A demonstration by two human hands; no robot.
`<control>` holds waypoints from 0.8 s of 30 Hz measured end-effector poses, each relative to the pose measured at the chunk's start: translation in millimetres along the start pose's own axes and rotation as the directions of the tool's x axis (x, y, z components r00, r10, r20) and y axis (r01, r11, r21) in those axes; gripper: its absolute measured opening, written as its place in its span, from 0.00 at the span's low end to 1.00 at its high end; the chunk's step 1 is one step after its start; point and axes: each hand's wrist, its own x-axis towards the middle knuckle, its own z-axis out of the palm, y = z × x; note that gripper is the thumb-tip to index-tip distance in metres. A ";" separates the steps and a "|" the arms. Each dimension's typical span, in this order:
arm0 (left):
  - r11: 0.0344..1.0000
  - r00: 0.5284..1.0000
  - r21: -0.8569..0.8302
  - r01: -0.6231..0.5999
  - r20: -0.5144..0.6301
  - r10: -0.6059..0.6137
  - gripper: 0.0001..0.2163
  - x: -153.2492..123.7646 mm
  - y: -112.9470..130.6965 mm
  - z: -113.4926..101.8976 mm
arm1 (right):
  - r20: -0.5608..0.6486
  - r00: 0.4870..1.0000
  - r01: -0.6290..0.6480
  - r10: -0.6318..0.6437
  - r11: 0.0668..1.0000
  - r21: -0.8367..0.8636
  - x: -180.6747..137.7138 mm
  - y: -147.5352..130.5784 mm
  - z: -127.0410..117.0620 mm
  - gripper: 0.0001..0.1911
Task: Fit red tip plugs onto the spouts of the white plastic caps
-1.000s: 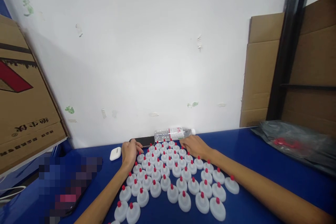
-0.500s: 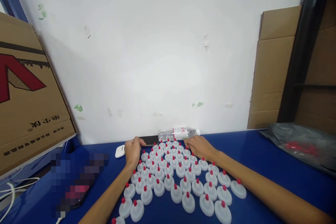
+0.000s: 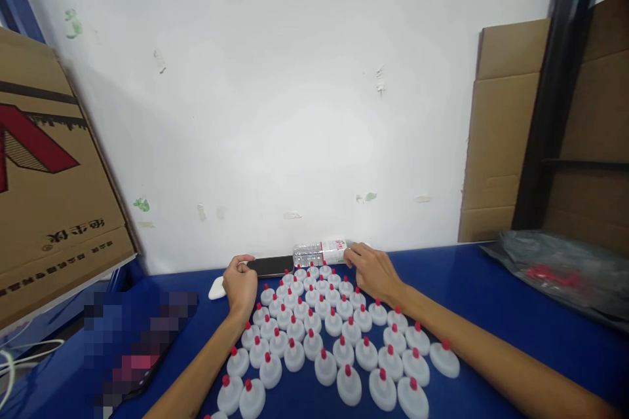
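Note:
Several white bottle caps with red tips (image 3: 334, 334) stand in rows on a blue table (image 3: 491, 314). My left hand (image 3: 239, 285) is at the far left corner of the rows, fingers curled on the end of a black phone (image 3: 268, 266) lying by the wall. My right hand (image 3: 369, 268) is at the far right corner, fingers closed over the cap end of a clear water bottle (image 3: 319, 253) lying on its side against the wall.
A white earbud case (image 3: 215, 288) lies left of my left hand. A big cardboard box (image 3: 44, 196) leans at the left. Flattened cardboard (image 3: 501, 137) and a dark shelf post (image 3: 550, 91) stand at the right, with a dark plastic bag (image 3: 560, 268) on the table.
My left hand has moved from the caps onto the phone's end. My right hand has moved up onto the bottle's cap end, now covering it.

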 end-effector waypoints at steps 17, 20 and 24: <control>0.998 0.990 -0.054 0.027 0.139 -0.020 0.13 1.1 -3.7 6.3 | 0.035 0.984 -0.174 0.172 0.984 0.044 2.8 6.7 8.3 0.15; 0.999 0.997 -0.045 0.005 0.079 -0.001 0.13 2.3 -5.7 3.7 | -0.040 0.983 -0.178 0.181 0.982 0.064 2.5 6.8 8.6 0.15; 0.996 0.997 -0.069 -0.064 0.040 0.067 0.11 3.7 -6.4 1.9 | -0.186 0.970 -0.140 0.157 0.985 0.104 2.4 7.6 10.8 0.14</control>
